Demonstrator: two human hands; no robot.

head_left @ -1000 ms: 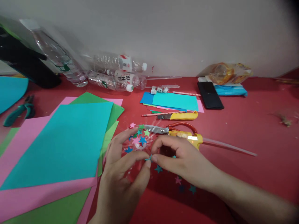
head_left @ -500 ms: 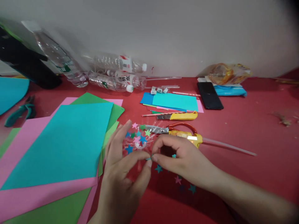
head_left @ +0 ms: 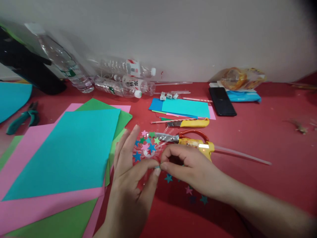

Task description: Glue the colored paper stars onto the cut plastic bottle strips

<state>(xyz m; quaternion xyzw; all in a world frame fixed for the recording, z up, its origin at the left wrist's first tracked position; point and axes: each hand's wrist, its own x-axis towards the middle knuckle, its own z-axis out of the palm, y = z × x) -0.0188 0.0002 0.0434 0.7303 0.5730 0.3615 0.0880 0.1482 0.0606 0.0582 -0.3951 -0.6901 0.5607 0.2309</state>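
Note:
My left hand (head_left: 132,180) pinches a tiny teal piece (head_left: 157,167), probably paper seen edge-on, between thumb and index finger; its other fingers point upward. At the same piece, the thumb and index finger of my right hand (head_left: 189,165) are pressed together from the right. Just behind the fingertips is a clear plastic piece with splayed strips (head_left: 149,154), partly hidden by my left hand. Pink, blue and green paper stars (head_left: 151,147) cluster on it. Several loose stars (head_left: 168,178) lie on the red table below my right hand.
Scissors (head_left: 166,138), a yellow glue gun (head_left: 209,150) and a yellow utility knife (head_left: 194,123) lie beyond my hands. Coloured paper sheets (head_left: 74,148) and pliers (head_left: 22,119) are at left. Plastic bottles (head_left: 116,86) lie along the wall; a phone (head_left: 222,101) is at right.
Both hands stay joined at the teal piece, with only slight shifts of the fingers. My left hand's raised fingers have tilted a little. The tools and papers keep their places.

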